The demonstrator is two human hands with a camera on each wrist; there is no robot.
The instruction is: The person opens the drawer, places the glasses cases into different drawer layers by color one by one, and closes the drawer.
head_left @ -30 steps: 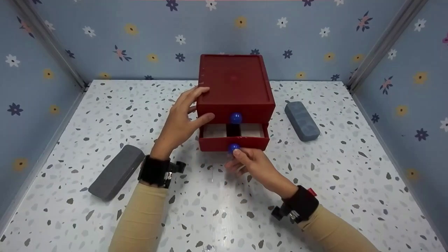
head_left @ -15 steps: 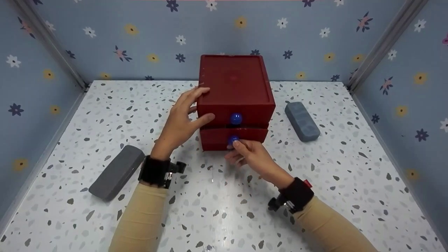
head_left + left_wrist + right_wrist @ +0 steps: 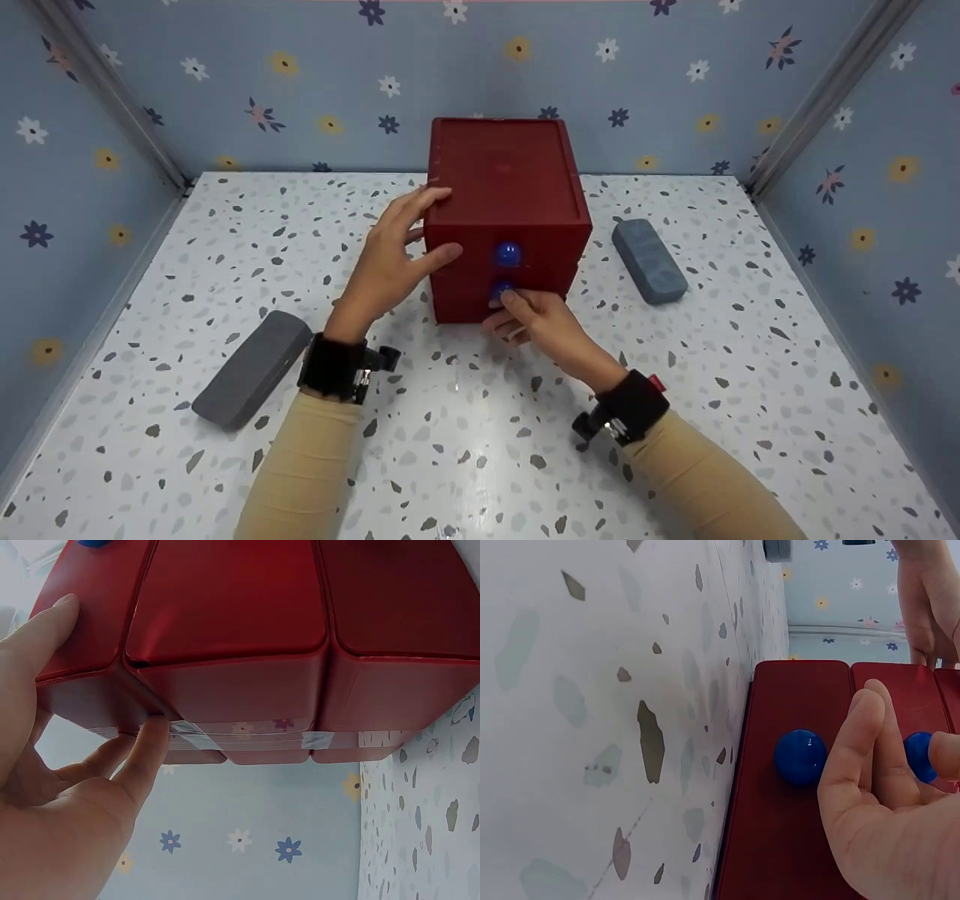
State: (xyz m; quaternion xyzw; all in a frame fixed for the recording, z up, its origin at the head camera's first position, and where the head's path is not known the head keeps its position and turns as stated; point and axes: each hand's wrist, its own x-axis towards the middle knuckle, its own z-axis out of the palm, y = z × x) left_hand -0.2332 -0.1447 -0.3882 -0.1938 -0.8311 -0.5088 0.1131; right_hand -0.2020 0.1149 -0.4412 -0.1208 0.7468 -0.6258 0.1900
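Observation:
A red drawer box (image 3: 502,172) stands at the back centre, its drawer fronts flush. Three stacked drawers show in the left wrist view. My left hand (image 3: 384,259) rests spread on the box's left front corner, thumb on the front and fingers along the side and top edge. Just below the upper blue knob (image 3: 508,254), my right hand (image 3: 551,330) holds the middle blue knob (image 3: 918,756) between thumb and fingers. The bottom blue knob (image 3: 800,757) sits beside those fingers in the right wrist view; in the head view the hand hides it.
A dark grey oblong block (image 3: 253,369) lies left of the left forearm. To the right of the box lies a blue-grey oblong block (image 3: 649,261). Flowered walls (image 3: 330,75) enclose the speckled table (image 3: 450,465) at the back and sides.
The middle drawer, open a second ago with a pale interior showing, has slid back into the box. My right hand moved away from me with its knob. The left hand stayed in place.

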